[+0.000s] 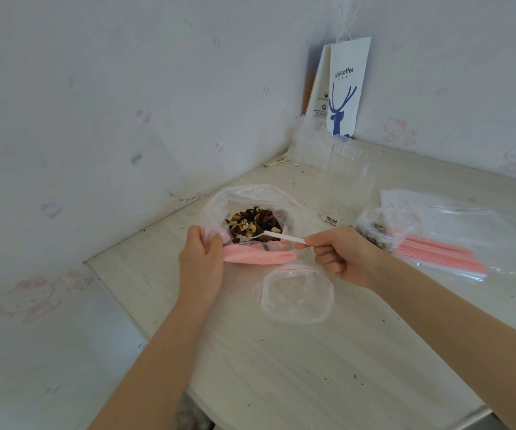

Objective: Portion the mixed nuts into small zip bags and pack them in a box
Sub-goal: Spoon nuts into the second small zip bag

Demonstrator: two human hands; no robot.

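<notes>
A large clear bag (219, 203) with a pink zip strip stands open on the table and holds mixed nuts (255, 220). My left hand (202, 259) grips the bag's near left rim. My right hand (340, 254) pinches the handle of a white plastic spoon (276, 235), whose bowl lies among the nuts with a few on it. A small empty zip bag (297, 294) with a red strip stands open just in front of the large bag, below the spoon. Another small bag (385, 229) holding nuts lies behind my right hand.
A stack of flat zip bags with pink strips (455, 243) lies at the right. A clear plastic cup (348, 181) stands behind the nuts. A white paper coffee bag (345, 88) leans in the wall corner beside crumpled plastic. The table's left edge runs close to the wall.
</notes>
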